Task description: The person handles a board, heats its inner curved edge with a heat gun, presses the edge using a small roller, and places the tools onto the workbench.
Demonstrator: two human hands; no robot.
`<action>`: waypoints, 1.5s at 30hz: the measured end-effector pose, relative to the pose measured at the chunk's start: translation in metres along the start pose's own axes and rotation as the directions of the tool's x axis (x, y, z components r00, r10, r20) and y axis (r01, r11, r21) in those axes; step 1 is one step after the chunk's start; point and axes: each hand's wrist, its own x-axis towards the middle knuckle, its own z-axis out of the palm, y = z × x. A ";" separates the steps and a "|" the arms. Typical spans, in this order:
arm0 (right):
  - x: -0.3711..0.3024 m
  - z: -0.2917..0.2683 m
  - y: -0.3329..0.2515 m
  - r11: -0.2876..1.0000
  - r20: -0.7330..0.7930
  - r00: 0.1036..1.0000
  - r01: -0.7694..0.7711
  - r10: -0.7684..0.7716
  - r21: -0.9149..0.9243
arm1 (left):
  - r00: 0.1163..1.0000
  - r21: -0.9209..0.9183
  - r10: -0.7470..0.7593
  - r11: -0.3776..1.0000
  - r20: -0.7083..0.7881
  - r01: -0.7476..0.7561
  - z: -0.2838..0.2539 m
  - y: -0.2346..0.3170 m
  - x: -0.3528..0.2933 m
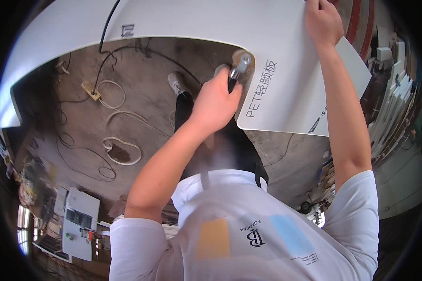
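My left hand (216,104) is closed around the black handle of a hand tool (233,78) with a shiny metal neck and a rounded head. Its head sits at the inner corner of a curved cut-out in a large white panel (295,51), which has dark printing on its face. The exact kind of tool cannot be made out. At the top right, my right hand (324,25) grips the panel's far edge with curled fingers, partly cut off by the frame. The panel is held over the floor in front of my legs.
Dark and pale cables (124,114) loop across the concrete floor around a yellow power strip (90,90). A black cord (109,21) crosses the panel. Stacked boards (396,103) line the right side, near red rails (354,21). A white machine or cabinet (82,220) stands lower left.
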 end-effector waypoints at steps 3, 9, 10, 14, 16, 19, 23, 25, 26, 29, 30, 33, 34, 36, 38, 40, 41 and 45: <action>0.000 -0.001 -0.002 0.999 -0.052 0.998 0.040 -0.040 -0.004 | 0.978 0.346 -0.062 0.938 0.198 -0.010 -0.018 0.004 -0.002; 0.001 -0.002 0.004 0.998 -0.112 0.992 0.058 -0.056 0.023 | 0.971 0.403 0.035 0.906 0.238 -0.132 -0.021 0.004 0.001; 0.002 -0.002 0.004 0.996 -0.137 0.987 0.088 -0.084 0.021 | 0.986 0.317 0.093 0.939 0.140 -0.134 -0.014 0.005 0.004; 0.003 -0.004 0.003 0.992 -0.167 0.981 0.114 -0.102 0.062 | 0.940 -0.504 -0.336 0.803 0.056 0.317 0.029 0.012 -0.003; 0.002 -0.004 0.005 0.992 -0.186 0.979 0.100 -0.084 0.078 | 0.939 -0.487 -0.343 0.819 0.010 0.304 0.036 0.010 -0.001; 0.001 0.000 0.008 0.989 -0.176 0.980 0.112 -0.094 0.094 | 0.952 -0.318 -0.304 0.906 -0.029 0.279 0.028 0.006 0.001; 0.001 0.007 0.012 0.990 -0.199 0.976 0.109 -0.089 0.092 | 0.987 0.262 -0.159 0.954 0.026 0.146 0.003 0.005 -0.005; 0.001 0.008 0.013 0.986 -0.232 0.965 0.144 -0.120 0.089 | 0.974 0.501 -0.213 0.853 0.079 0.146 -0.005 0.008 -0.012; 0.001 0.008 0.014 0.987 -0.237 0.965 0.132 -0.109 0.086 | 0.967 0.501 -0.230 0.853 0.114 0.144 -0.007 0.009 -0.014; 0.003 0.006 0.015 0.992 -0.180 0.981 0.094 -0.078 0.082 | 0.979 0.505 -0.155 0.861 0.136 0.067 -0.004 0.015 -0.008; 0.002 0.004 0.015 0.993 -0.176 0.981 0.091 -0.075 0.079 | 0.985 0.414 -0.140 0.906 0.098 0.088 0.000 0.016 -0.001; 0.003 0.001 0.014 0.990 -0.194 0.978 0.098 -0.076 0.104 | 0.962 0.007 -0.275 0.962 -0.001 0.275 0.017 0.022 0.003; 0.004 0.000 0.014 0.990 -0.189 0.979 0.096 -0.075 0.103 | 0.902 -0.303 -0.432 0.861 -0.014 0.408 0.024 0.023 0.002; 0.002 0.000 0.015 0.990 -0.166 0.983 0.091 -0.073 0.103 | 0.905 -0.433 -0.426 0.818 -0.010 0.380 0.036 0.022 0.000; 0.003 0.001 0.016 0.989 -0.169 0.982 0.099 -0.079 0.114 | 0.913 -0.421 -0.401 0.842 -0.071 0.337 0.041 0.017 0.000; 0.003 0.003 0.017 0.988 -0.168 0.982 0.108 -0.088 0.111 | 0.912 -0.302 -0.399 0.885 -0.097 0.355 0.032 0.011 0.001; 0.002 0.004 0.017 0.989 -0.168 0.983 0.099 -0.079 0.113 | 0.958 -0.033 -0.273 0.962 -0.082 0.271 0.024 0.008 0.001; 0.001 0.002 0.015 0.988 -0.184 0.979 0.104 -0.082 0.114 | 0.989 0.450 -0.116 0.891 0.094 0.062 -0.011 0.001 -0.004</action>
